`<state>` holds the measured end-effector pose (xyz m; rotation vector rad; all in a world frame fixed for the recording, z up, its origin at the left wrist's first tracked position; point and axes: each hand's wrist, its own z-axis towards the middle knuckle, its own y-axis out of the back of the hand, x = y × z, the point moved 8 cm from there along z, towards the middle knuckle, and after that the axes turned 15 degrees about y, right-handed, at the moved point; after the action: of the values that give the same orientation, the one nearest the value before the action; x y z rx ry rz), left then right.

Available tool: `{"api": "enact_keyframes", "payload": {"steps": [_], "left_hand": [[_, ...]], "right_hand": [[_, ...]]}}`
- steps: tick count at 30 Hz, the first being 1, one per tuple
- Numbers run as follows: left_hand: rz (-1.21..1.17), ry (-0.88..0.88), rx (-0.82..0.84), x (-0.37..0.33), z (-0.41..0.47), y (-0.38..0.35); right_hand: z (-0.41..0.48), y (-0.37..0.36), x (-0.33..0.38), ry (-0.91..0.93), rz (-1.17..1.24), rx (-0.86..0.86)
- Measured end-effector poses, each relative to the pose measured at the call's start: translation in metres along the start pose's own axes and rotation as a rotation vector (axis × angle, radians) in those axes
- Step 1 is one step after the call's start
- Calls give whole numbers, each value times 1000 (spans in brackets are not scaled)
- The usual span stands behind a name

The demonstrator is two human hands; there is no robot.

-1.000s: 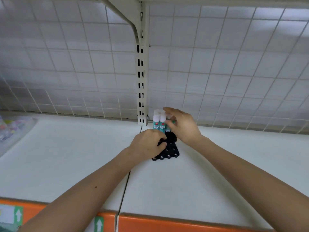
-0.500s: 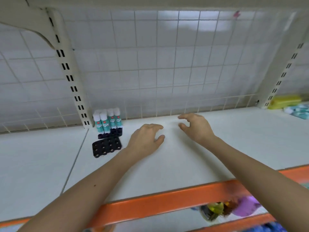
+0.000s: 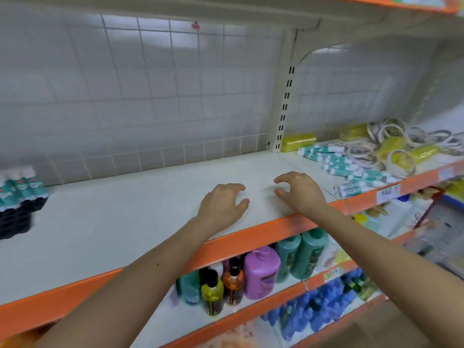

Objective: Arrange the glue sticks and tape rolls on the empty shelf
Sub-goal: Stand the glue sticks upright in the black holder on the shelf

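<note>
Head view: the left hand (image 3: 221,204) and the right hand (image 3: 301,192) hang side by side, palms down, over the front part of the white laminate shelf (image 3: 113,222), near its orange metal front edge (image 3: 251,237). Whether they touch the surface cannot be told. The fingers (image 3: 232,188) of both are loosely curled and released, holding nothing.

At the far left, a cluster of white-capped teal glue sticks (image 3: 22,184) stands upright at the back of a black plastic holder tray (image 3: 15,219), close to the white wire-grid back panel (image 3: 150,84). A wide stretch of white shelf lies between that tray and the left hand.

To the right of the right hand, past a cream slotted upright post (image 3: 285,106), loose glue sticks (image 3: 346,167) in teal and white lie on their sides in a heap that reaches the front edge. Pale tape rolls (image 3: 391,136) are piled behind and beside them, and yellow wrapped packs (image 3: 298,141) sit against the back. The post stands only at the back, so the shelf front runs on past it between the two bays.

Under the orange edge, a lower shelf carries a purple plastic bottle (image 3: 261,272), tall teal bottles (image 3: 306,254) and small black-capped bottles; blurred blue packs (image 3: 313,310) sit on the level beneath
</note>
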<state>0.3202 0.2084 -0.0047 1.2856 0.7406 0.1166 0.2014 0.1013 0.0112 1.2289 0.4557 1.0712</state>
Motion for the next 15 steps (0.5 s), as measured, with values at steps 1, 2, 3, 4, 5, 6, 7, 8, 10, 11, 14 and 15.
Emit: {"api": "enact_keyframes", "payload": {"steps": [1,2,3,4,5,6,7,8,10,11,14,15], "left_hand": [[3,-22,10,-15,3,-8],[3,-40,16,-26,6,-14],[1,-56,22,-39,11,-20],[-1,-70,28,-51,17,-25],[-1,-85,32,-62,23,-31],[-2,-100,35,-73,30,-36],[-5,-114,36,-82,36,-41],[-9,-133,38,-94,44,-47],[-19,-167,40,-117,59,-59],[-24,-182,44,-129,67,-65],[-43,-215,74,-163,92,-81],[-47,-222,77,-173,102,-87]], "right_hand": [[-5,6,-13,-14,-3,-5],[-9,11,-24,-23,-5,-8],[-12,17,-36,-37,-3,-11],[-16,22,-49,-52,-2,-19],[-18,27,-62,-70,-2,-29],[-21,32,-76,-88,-5,-38],[-22,36,-87,-106,-9,-45],[-23,41,-102,-122,-14,-55],[-24,50,-130,-149,-28,-78],[-24,55,-144,-164,-36,-86],[-19,65,-185,-221,-53,-88],[-16,68,-198,-231,-63,-82]]}}
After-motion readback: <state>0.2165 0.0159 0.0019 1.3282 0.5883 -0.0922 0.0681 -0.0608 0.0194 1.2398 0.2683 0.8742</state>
